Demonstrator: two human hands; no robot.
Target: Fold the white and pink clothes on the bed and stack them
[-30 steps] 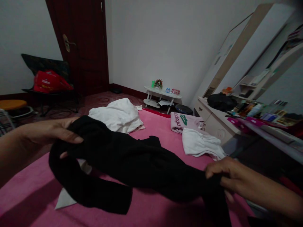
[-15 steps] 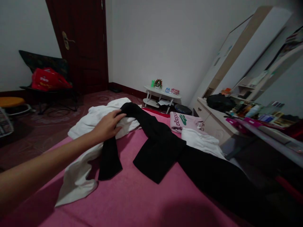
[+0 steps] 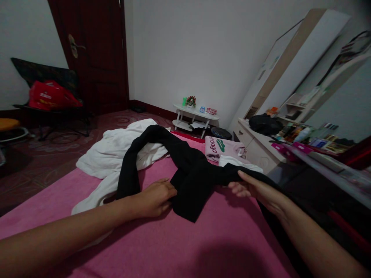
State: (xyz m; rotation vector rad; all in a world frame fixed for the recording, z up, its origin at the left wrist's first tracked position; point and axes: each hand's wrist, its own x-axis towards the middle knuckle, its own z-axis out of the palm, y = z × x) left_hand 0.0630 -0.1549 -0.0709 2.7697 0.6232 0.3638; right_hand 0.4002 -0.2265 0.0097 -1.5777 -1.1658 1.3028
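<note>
A long black garment lies bunched and partly twisted across the pink bed cover. My left hand is closed at the near left edge of its square-cut middle part, fingertips pinching the cloth. On the right, my right hand grips the stretch of black cloth running toward the lower right, thumb on top and fingers curled below. One narrow black length loops over a crumpled white garment at the left. My left forearm covers part of that white cloth.
A folded pink shirt with lettering and another white cloth lie at the bed's far right. Beyond stands a small white table. A dresser holding bottles is at the right; a chair with a red bag is at the left.
My left hand has come down and right from the black loop to the garment's middle part. My right hand has come into view and taken hold of the right-hand stretch.
</note>
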